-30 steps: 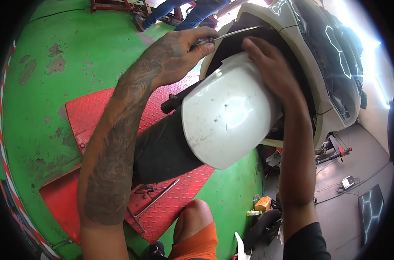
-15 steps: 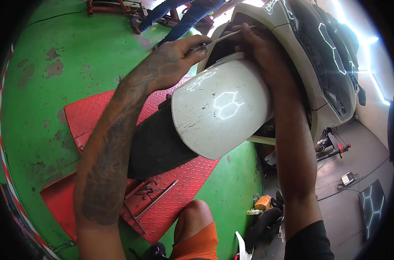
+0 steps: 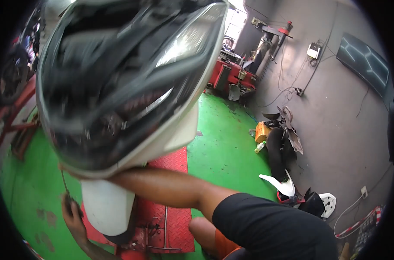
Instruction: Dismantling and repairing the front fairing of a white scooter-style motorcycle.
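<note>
My left hand (image 3: 73,219) is at the lower left, closed round the dark handle of a screwdriver (image 3: 68,197). Its thin shaft points up toward the lower edge of the motor scooter's white front fairing (image 3: 179,134). My right forearm (image 3: 171,186) reaches across beneath that fairing, and the hand at its end is hidden behind it. Below the forearm lies the white front mudguard (image 3: 106,206), over a dark tyre (image 3: 121,237). The headlight (image 3: 127,86) fills the upper left, smeared by motion.
The wheel stands over a red tread-plate lift (image 3: 179,221) with a metal bar (image 3: 166,225) on it. Along the grey wall lie an orange box (image 3: 262,132), a bottle (image 3: 259,147), black parts and a white panel (image 3: 283,184). A red tool cabinet (image 3: 221,76) stands at the back.
My view has swung up and to the right, bringing the headlight and wall into sight. The right hand has gone out of sight behind the fairing; the left still holds the screwdriver.
</note>
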Demonstrator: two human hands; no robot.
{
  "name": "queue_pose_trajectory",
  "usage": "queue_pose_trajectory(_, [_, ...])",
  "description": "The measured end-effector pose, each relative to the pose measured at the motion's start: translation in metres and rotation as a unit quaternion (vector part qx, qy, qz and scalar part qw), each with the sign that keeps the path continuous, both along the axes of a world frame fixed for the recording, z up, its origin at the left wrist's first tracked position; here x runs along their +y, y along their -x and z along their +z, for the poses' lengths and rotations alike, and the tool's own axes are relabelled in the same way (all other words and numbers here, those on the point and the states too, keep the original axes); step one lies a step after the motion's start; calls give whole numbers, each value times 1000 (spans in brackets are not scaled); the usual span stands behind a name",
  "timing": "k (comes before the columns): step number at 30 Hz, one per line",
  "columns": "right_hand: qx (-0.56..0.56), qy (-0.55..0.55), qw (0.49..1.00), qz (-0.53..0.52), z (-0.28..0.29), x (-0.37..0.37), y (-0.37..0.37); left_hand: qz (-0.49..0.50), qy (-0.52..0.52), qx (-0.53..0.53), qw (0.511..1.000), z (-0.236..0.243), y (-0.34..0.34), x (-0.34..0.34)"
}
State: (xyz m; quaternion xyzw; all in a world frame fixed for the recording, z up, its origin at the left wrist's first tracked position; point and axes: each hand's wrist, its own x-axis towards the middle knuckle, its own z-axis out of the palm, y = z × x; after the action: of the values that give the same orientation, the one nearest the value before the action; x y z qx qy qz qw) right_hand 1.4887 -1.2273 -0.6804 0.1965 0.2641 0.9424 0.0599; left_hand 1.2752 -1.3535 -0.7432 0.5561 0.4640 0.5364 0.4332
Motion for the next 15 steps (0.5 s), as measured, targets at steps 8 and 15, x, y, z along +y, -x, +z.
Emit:
queue_pose_trajectory(8, [-496,-644,497,-306,5,-103,5,259,119,66,956,59,-7,-160])
queue_pose_trajectory(15, [-550,-726,159,-380,89,-307,-58,50,487,-8,872,68,37,-341])
